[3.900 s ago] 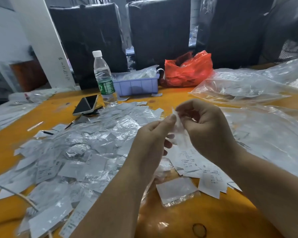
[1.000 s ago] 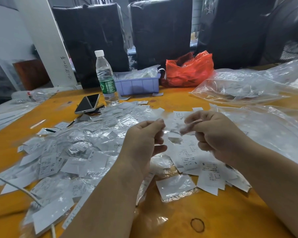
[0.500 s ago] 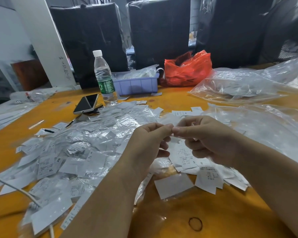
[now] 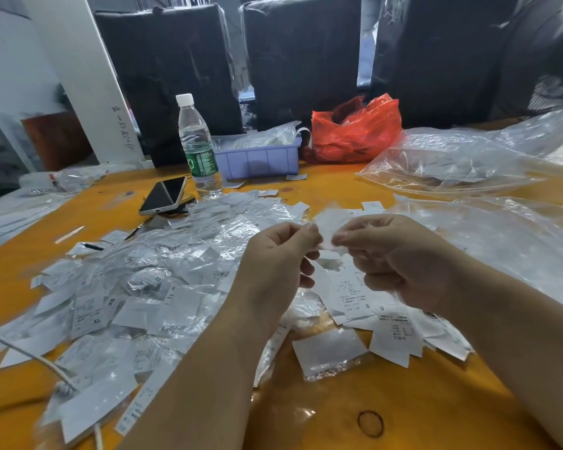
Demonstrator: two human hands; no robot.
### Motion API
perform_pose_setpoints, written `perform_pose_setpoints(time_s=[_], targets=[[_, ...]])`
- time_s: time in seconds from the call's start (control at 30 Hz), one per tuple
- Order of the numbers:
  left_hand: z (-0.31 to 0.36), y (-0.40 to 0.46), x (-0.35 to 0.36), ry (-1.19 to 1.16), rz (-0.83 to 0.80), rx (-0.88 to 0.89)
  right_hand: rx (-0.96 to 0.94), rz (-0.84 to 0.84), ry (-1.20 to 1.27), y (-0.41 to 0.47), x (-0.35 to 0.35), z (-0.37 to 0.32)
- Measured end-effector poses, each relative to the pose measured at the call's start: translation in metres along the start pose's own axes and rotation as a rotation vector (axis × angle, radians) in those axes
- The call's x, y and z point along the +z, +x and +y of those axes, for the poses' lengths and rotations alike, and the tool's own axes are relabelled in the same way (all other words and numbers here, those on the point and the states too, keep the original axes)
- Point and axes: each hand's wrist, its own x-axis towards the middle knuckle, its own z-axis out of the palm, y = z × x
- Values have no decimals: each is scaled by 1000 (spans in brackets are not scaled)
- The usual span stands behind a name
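– White paper, is that, between the fingers?

– A small white label (image 4: 327, 227), blurred, raised above the orange counter (image 4: 338, 414) at mid-frame. The left hand (image 4: 278, 254) pinches one edge between thumb and forefinger and the right hand (image 4: 400, 258) pinches the other. The hands sit close together, fingertips almost meeting, both clamped on the label.

– Which step is this?

– By the look of it, the person is working one label at a time, either freeing it from a clear sleeve or slipping it into one. The blur hides which.

– And around it?

– Under the right wrist lies a loose stack of printed labels (image 4: 364, 302), several marked S. To the left spreads a wide heap of sleeved labels (image 4: 143, 287) marked XS, S and XL. Beyond that lie a phone (image 4: 165, 196), a water bottle (image 4: 197, 147), a purple bin (image 4: 257, 159) and a red bag (image 4: 355, 128). Large clear plastic bags (image 4: 452, 160) crowd the right side.

– What does the next move call for?

– Probably a light, even pull with both pinches, so that thin paper and film part without tearing. Then one hand would need to let go and lay the label flat on the stack below, square with the others.
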Motion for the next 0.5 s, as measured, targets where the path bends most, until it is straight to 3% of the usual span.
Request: perform_pose_setpoints(time_s=[0.2,0.5], targets=[[-1,1,-2,25,63,51,-6,168,205,2,-4,-2],[3,-3,2,91,11,25,27,153,263,3,-2,2]])
